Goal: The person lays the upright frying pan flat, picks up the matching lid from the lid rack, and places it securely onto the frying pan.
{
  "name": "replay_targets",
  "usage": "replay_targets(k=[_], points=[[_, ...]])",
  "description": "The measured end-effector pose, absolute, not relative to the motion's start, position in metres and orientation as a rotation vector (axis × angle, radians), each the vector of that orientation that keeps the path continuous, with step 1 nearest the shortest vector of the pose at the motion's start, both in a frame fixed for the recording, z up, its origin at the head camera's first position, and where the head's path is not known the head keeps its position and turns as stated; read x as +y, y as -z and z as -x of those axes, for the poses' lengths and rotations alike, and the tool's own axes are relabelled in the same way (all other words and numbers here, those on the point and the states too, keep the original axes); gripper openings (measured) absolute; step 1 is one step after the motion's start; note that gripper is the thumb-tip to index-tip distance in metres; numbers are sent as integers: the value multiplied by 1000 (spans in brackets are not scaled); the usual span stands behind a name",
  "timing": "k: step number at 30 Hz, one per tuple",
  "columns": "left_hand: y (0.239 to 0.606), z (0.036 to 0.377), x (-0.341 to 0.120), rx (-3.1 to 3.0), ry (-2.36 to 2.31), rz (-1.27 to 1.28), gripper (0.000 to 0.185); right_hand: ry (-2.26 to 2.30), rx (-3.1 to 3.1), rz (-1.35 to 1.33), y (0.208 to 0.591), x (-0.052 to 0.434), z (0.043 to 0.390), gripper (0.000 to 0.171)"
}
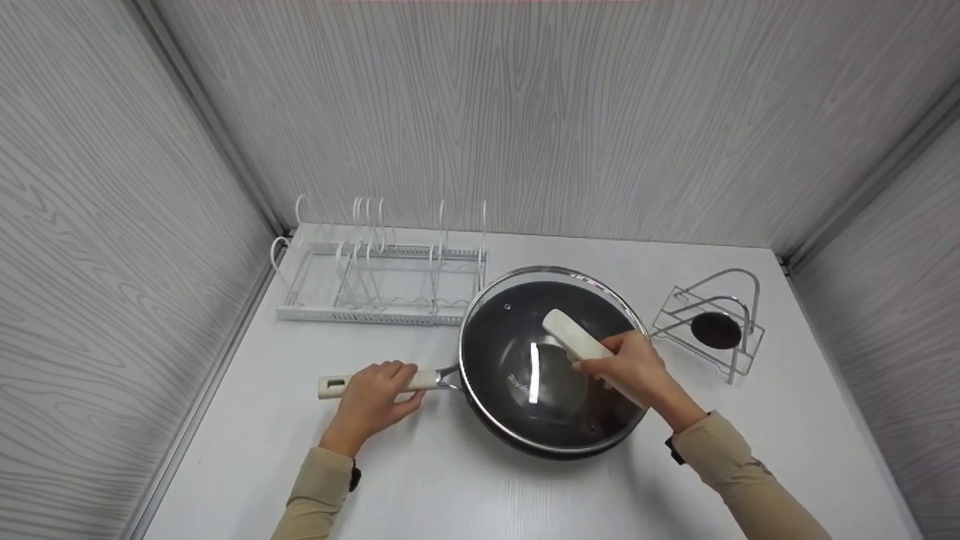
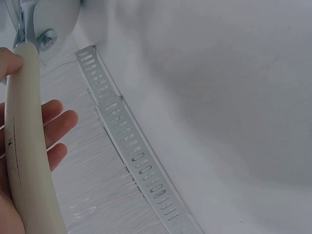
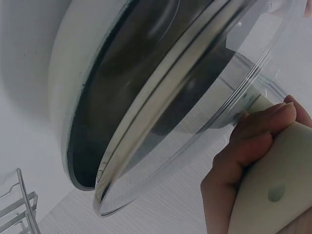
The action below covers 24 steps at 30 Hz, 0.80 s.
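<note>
White tabletop (image 1: 465, 495), faint wood grain, boxed in on 3 sides by pale grey wood-grain walls (image 1: 525, 112); metal trim strips in both back corners. White wire rack (image 1: 382, 281) w/ upright loops at back-left corner. Chrome wire stand (image 1: 712, 319) w/ dark round disc near right edge. Light even, soft; weak shadows.

Glossy glass lid (image 1: 551, 360), matt cream handle (image 1: 577, 341), white wire rack (image 1: 382, 281)

Pan handle (image 2: 24, 146) cut off at the bottom edge, lid handle (image 3: 273, 190) cropped — right hand (image 1: 630, 367) covering its middle.
</note>
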<state>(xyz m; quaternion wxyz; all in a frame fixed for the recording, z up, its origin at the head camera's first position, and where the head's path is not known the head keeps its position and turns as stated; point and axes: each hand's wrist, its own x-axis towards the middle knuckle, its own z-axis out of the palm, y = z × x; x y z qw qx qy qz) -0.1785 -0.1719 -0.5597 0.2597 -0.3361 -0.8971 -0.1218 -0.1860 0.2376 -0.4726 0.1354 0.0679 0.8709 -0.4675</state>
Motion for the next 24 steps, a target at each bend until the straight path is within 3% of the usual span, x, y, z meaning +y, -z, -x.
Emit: replay_targets(k=[24], points=[[561,179,-172,-2407,346,902,30,1349,2537,-237,488,232,182,32]])
